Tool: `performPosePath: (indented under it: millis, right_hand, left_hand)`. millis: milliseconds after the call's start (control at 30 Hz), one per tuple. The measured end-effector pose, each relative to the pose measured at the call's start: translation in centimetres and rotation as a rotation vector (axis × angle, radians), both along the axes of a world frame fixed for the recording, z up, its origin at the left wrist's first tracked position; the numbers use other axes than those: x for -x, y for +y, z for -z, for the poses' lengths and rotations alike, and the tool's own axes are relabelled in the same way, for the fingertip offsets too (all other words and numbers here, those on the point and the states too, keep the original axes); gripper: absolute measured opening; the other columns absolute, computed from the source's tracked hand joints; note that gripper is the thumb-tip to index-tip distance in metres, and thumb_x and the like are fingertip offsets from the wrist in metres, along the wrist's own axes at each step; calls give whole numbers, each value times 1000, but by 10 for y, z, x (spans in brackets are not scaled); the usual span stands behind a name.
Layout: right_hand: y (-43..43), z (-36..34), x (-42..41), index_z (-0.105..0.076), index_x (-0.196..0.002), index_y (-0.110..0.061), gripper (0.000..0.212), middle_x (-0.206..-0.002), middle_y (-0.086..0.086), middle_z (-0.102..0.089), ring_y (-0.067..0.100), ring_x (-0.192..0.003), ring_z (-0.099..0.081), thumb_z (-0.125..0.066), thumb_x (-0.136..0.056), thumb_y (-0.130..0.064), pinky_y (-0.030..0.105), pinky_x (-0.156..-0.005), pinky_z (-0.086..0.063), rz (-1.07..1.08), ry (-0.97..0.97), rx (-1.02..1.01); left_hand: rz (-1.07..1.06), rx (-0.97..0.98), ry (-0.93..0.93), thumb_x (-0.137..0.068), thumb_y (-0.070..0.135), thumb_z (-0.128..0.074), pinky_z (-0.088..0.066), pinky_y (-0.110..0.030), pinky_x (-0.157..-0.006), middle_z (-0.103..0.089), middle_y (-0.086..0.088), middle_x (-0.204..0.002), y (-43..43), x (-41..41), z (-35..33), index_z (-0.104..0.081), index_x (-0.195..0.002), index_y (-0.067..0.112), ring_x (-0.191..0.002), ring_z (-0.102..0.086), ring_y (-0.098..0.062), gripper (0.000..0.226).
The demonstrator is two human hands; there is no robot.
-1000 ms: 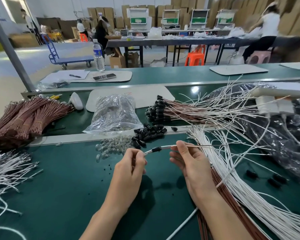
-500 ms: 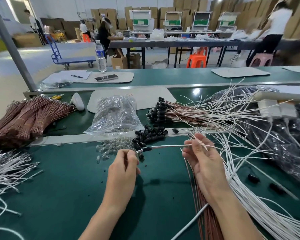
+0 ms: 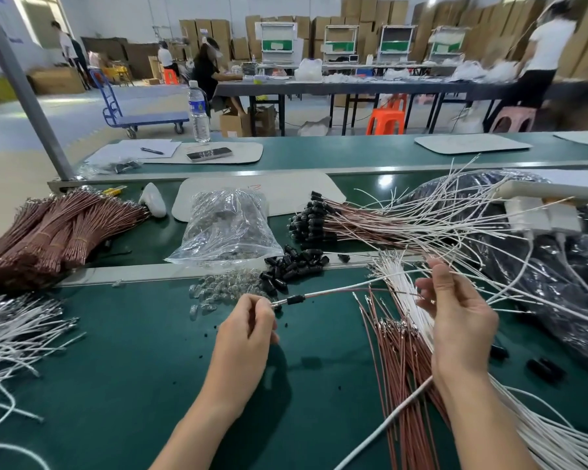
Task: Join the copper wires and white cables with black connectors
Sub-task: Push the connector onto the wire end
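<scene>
My left hand [image 3: 248, 325] pinches the metal tip end of a wire pair that carries a black connector [image 3: 294, 299]. From the connector a copper wire and a white cable [image 3: 347, 289] run right to my right hand [image 3: 455, 310], whose fingers hold them loosely near the thumb. A heap of loose black connectors [image 3: 292, 264] lies just beyond my left hand. Loose copper wires [image 3: 399, 361] and white cables [image 3: 540, 432] fan out under my right forearm. Finished pairs with black connectors [image 3: 314, 225] are stacked behind.
Bundled copper wires [image 3: 48, 232] lie at far left, white cables [image 3: 11, 334] below them. A clear bag of small bulbs [image 3: 226, 225] and spilled bulbs [image 3: 218, 286] sit mid-bench. Black plastic bags [image 3: 557, 273] and a white power strip [image 3: 543, 205] crowd the right. People work at tables behind.
My right hand has slid to the right along the wire pair, away from the connector. My left hand has stayed at the tip and moved slightly left and down.
</scene>
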State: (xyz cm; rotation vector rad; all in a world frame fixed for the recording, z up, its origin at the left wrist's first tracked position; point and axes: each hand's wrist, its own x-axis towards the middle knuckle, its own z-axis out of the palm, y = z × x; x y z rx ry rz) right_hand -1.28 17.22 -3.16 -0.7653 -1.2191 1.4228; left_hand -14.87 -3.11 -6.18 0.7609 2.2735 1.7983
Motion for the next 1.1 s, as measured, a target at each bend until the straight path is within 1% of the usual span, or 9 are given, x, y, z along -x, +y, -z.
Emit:
performPosePath:
  millis: [133,233,433,533,633,733,833,900,1100]
  right_hand:
    - [2,-1,-5,-75,-87,-25,17,-66,-7,-69,3,-45,-53,-70,-88,-41,16,-48,-51,-2,4,56]
    - [3,-6,-5,-68,-85,-18,20,-67,-5,-69,3,-41,-50,-67,-93,-36,17,-46,-51,-88,23,180]
    - [3,-5,-3,-64,-99,-11,27,-95,7,-70,15,-80,-65,-48,-105,-31,31,-78,-56,-207,55,311]
    - [-10,0,5,-57,-106,-23,14,-101,2,-63,15,-88,-60,-47,-105,-33,34,-83,-53,-20,-149,111]
    - [-34,-1,11,-56,-100,-36,9,-93,-4,-63,15,-73,-56,-47,-99,-38,37,-61,-48,158,-236,-265]
    - [-53,-2,18,-67,-85,-37,20,-72,-5,-66,6,-57,-54,-51,-99,-37,18,-47,-41,-298,-193,-282]
    - [-74,5,28,-75,-87,-26,25,-79,2,-74,12,-63,-65,-57,-100,-36,22,-51,-48,-767,-428,-155]
    - [-82,13,36,-76,-90,-16,24,-78,4,-75,13,-62,-65,-63,-96,-36,26,-52,-51,-815,-464,-74]
    - [-81,10,41,-74,-96,-10,34,-81,4,-75,12,-67,-68,-75,-72,-34,21,-55,-54,-758,-166,251]
  left_hand:
    - [82,16,1,-104,35,-42,-42,-17,-58,-62,1,-63,-3,0,-5,-53,-71,32,-57,-52,-9,35]
    - [100,6,-12,-105,32,-41,-43,-22,-61,-60,2,-61,-4,1,-7,-52,-69,30,-59,-52,-12,37]
    - [8,-29,-28,-105,28,-43,-42,-15,-55,-57,6,-57,-3,3,-2,-52,-76,15,-56,-51,-12,34]
    - [-57,-56,-55,-105,31,-42,-44,-16,-55,-58,5,-58,-2,5,-2,-53,-78,13,-56,-54,-11,34]
    - [-86,-65,-67,-105,33,-42,-44,-15,-53,-60,3,-58,-2,6,-1,-54,-79,16,-55,-55,-9,34]
    - [-73,-69,-48,-104,34,-43,-44,-14,-52,-59,3,-58,-1,4,-1,-55,-80,17,-55,-54,-8,31]
    - [-61,-66,-4,-104,32,-45,-42,-15,-52,-60,2,-58,1,2,-1,-56,-82,22,-53,-52,-7,27]
    - [-30,-63,28,-104,33,-46,-42,-15,-53,-59,2,-59,2,0,-1,-56,-81,29,-53,-52,-6,25]
    - [123,6,158,-102,45,-44,-42,-33,-53,-56,-9,-67,2,-5,3,-55,-88,35,-53,-45,-9,21]
